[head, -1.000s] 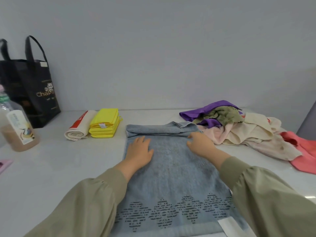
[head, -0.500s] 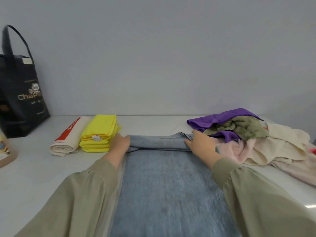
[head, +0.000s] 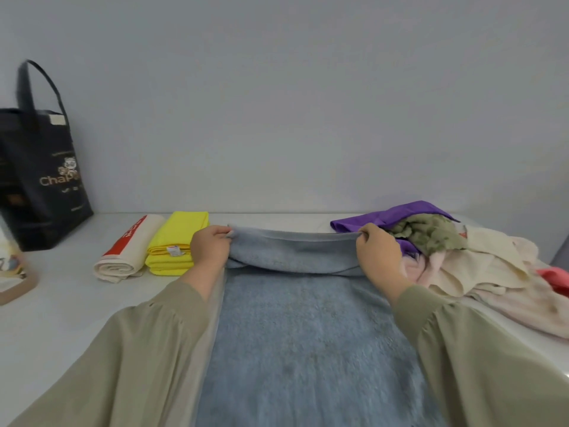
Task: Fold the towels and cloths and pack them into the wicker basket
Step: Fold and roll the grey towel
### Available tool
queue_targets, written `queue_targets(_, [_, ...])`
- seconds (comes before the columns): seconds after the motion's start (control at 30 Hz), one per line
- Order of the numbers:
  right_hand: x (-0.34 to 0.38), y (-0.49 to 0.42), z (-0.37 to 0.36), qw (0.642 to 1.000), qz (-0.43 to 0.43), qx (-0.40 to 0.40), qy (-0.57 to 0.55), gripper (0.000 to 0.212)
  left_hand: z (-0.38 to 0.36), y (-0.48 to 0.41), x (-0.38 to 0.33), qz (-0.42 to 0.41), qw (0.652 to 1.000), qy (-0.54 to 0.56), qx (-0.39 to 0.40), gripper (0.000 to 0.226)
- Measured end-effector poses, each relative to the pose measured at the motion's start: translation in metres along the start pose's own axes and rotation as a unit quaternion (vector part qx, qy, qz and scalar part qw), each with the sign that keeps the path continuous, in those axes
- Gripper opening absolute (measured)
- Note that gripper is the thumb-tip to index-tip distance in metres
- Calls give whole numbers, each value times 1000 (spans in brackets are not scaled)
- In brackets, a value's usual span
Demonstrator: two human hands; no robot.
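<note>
A blue-grey towel (head: 301, 334) lies lengthwise on the white table, running from the near edge to the far side. My left hand (head: 209, 249) pinches its far left corner and my right hand (head: 380, 257) pinches its far right corner. Between them the far edge is lifted a little off the table and sags. A folded yellow cloth stack (head: 177, 245) and a rolled cream cloth with a red stripe (head: 129, 251) lie left of the towel. A loose pile of purple, olive, cream and pink cloths (head: 455, 257) lies to the right. No wicker basket is in view.
A black tote bag (head: 43, 174) stands at the back left against the grey wall. A bottle's base (head: 12, 278) shows at the left edge. The white table (head: 61, 315) stretches left of my sleeve.
My hands moved from pressing flat on the towel to its far corners, took hold of them and lifted the far edge. The view shifted forward.
</note>
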State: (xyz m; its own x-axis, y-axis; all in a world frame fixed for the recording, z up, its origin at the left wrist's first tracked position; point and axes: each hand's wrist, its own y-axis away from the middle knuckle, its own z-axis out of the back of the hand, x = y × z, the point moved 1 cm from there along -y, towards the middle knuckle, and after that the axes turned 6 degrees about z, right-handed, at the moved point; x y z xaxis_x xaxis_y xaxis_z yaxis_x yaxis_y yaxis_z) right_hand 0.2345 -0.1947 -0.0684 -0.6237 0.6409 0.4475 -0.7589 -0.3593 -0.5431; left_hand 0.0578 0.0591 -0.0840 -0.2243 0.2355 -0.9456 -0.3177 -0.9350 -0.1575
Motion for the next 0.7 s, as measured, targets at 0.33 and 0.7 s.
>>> queue_targets(0.33, [-33, 51, 78, 997, -27, -33, -65, 23, 64, 78, -24, 102, 934, 34, 341, 53])
queue_targets(0.7, [-19, 132, 61, 919, 103, 358, 125, 38, 26, 170, -24, -127, 731, -515, 430, 59])
